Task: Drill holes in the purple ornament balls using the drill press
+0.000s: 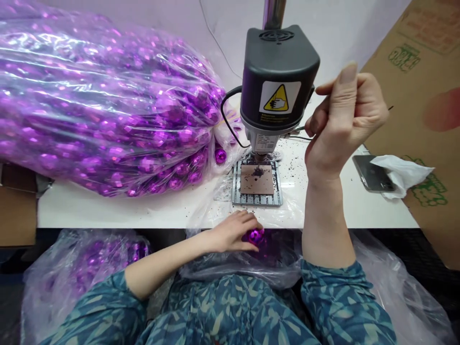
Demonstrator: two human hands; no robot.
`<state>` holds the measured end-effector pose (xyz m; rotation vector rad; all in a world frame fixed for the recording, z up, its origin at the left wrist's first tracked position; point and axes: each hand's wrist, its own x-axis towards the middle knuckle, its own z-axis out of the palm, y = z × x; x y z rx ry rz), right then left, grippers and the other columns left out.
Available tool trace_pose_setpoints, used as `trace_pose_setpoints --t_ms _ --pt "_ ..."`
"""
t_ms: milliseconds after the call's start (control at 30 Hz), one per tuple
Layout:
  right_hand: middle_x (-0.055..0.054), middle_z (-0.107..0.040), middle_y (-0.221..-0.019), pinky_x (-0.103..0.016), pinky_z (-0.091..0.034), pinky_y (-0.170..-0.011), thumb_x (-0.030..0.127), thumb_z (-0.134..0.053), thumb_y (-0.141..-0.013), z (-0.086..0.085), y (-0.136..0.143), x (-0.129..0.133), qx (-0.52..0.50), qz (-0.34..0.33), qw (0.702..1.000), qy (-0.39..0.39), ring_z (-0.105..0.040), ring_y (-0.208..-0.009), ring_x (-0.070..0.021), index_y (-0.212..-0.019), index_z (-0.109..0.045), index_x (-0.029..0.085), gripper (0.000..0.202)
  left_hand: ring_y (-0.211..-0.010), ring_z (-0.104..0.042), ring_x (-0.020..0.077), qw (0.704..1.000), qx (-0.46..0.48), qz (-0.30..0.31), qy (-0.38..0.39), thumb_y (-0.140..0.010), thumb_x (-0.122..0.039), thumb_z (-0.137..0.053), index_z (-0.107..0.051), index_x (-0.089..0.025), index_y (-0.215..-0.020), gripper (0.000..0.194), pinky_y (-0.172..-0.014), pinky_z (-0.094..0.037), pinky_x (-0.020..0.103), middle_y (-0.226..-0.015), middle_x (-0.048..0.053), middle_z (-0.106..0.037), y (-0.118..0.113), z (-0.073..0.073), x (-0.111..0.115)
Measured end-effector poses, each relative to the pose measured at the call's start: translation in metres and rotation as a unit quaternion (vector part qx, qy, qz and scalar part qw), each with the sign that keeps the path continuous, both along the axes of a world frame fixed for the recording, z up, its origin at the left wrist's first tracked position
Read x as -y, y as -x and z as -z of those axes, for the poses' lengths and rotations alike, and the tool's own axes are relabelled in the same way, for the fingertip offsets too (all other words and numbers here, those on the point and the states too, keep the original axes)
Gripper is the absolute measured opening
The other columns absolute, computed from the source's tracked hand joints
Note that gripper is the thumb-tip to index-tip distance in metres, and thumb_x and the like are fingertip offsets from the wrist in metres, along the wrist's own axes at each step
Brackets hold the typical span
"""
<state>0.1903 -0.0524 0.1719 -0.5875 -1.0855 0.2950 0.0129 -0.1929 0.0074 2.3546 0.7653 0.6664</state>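
Just past the table's front edge, my left hand [239, 232] has its fingers curled round a shiny purple ball [256, 235], above an open plastic bag in my lap. My right hand [341, 115] is raised at the right side of the drill press [280, 72], its fingers bent round something they mostly hide, likely the press's handle. Under the motor housing, a brown block [257, 179] with a small dark hole lies on the slotted metal base [235, 199]. Dark shavings are scattered on the block and around it.
A big clear bag of purple balls [125, 110] fills the table's left side. One loose purple ball [220, 155] lies by its tied neck. At the right are a phone [372, 175], a crumpled white tissue [404, 175] and a cardboard box [417, 105]. Another bag [89, 263] hangs lower left.
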Motion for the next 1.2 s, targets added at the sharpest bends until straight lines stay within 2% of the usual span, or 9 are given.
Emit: trace_pose_setpoints --t_ms 67,167,267,400,533,667,800,967,1200 --pt "0.009 -0.030 -0.045 -0.024 -0.020 -0.036 0.065 -0.062 -0.083 0.000 0.001 0.001 -0.007 -0.008 1.000 -0.005 -0.030 -0.034 -0.0020 -0.066 -0.057 0.020 0.048 -0.101 -0.073 0.0260 0.999 -0.001 -0.003 -0.034 -0.088 -0.052 -0.081 -0.068 -0.026 -0.122 0.045 -0.085 -0.061 0.038 -0.112 0.007 -0.077 0.011 -0.001 -0.003" --pt "0.009 -0.030 -0.047 -0.023 -0.021 -0.038 0.062 -0.061 -0.086 0.000 0.001 0.001 -0.004 -0.009 1.000 -0.008 -0.030 -0.036 -0.0015 -0.068 -0.056 0.020 0.046 -0.106 -0.072 0.0244 0.984 0.030 -0.146 -0.099 -0.100 -0.031 -0.065 -0.065 -0.025 -0.122 0.023 -0.092 -0.061 0.040 -0.113 0.009 -0.076 0.027 -0.002 -0.044" --pt "0.009 -0.030 -0.049 -0.022 -0.021 -0.041 0.059 -0.058 -0.090 0.002 0.000 0.001 0.001 -0.010 1.000 -0.009 -0.030 -0.038 -0.0009 -0.070 -0.056 0.019 0.045 -0.116 -0.067 0.0301 0.918 -0.129 -0.355 -0.119 -0.099 -0.009 -0.050 -0.065 -0.015 -0.120 0.027 -0.101 -0.058 0.047 -0.119 0.018 -0.071 0.035 -0.008 -0.105" --pt "0.008 -0.030 -0.049 -0.021 -0.021 -0.042 0.062 -0.057 -0.092 0.004 -0.001 0.002 0.013 -0.001 1.000 0.002 -0.029 -0.039 -0.0008 -0.071 -0.057 0.020 0.046 -0.128 -0.059 0.0344 0.836 -0.319 -0.446 -0.038 -0.095 -0.004 -0.051 -0.061 -0.012 -0.131 0.038 -0.098 -0.058 0.045 -0.134 0.025 -0.062 0.033 -0.015 -0.164" --pt "0.008 -0.030 -0.048 -0.023 -0.022 -0.040 0.065 -0.057 -0.090 0.003 0.001 0.004 0.012 0.012 1.000 0.000 -0.030 -0.037 -0.0011 -0.069 -0.055 0.020 0.049 -0.122 -0.062 0.0358 0.861 -0.225 -0.457 -0.021 -0.088 -0.008 -0.066 -0.066 -0.016 -0.122 0.036 -0.099 -0.058 0.046 -0.127 0.020 -0.063 0.037 -0.014 -0.176" --pt "0.008 -0.032 -0.048 -0.026 -0.020 -0.038 0.064 -0.060 -0.087 0.002 0.003 0.005 -0.008 0.000 1.000 -0.018 -0.029 -0.036 -0.0017 -0.067 -0.055 0.019 0.049 -0.105 -0.070 0.0284 0.898 0.113 -0.425 0.014 -0.082 -0.023 -0.079 -0.066 -0.020 -0.123 0.044 -0.094 -0.061 0.044 -0.115 0.012 -0.068 0.048 -0.008 -0.155" --pt "0.009 -0.031 -0.047 -0.024 -0.020 -0.040 0.064 -0.060 -0.086 0.002 0.004 0.005 -0.019 0.005 1.000 -0.019 -0.030 -0.036 -0.0013 -0.067 -0.056 0.018 0.050 -0.091 -0.074 0.0210 0.848 0.362 -0.297 0.250 -0.087 -0.044 -0.076 -0.063 -0.022 -0.124 0.045 -0.080 -0.066 0.039 -0.114 0.009 -0.074 0.044 -0.003 -0.128" --pt "0.007 -0.034 -0.050 -0.027 -0.022 -0.041 0.068 -0.057 -0.087 0.003 0.004 0.006 -0.008 0.013 1.000 -0.001 -0.028 -0.038 -0.0037 -0.069 -0.055 0.020 0.051 -0.106 -0.077 0.0259 0.782 0.425 -0.216 0.403 -0.087 -0.061 -0.076 -0.061 -0.021 -0.114 0.050 -0.092 -0.066 0.046 -0.119 0.012 -0.076 0.024 0.006 -0.115" --pt "0.008 -0.033 -0.049 -0.026 -0.023 -0.040 0.073 -0.051 -0.086 0.004 0.003 0.005 0.012 0.035 0.999 0.000 -0.026 -0.037 -0.0031 -0.070 -0.053 0.021 0.055 -0.114 -0.074 0.0254 0.849 0.386 -0.264 0.246 -0.071 -0.059 -0.092 -0.057 -0.023 -0.123 0.072 -0.105 -0.058 0.043 -0.119 0.010 -0.077 0.003 0.031 -0.121"
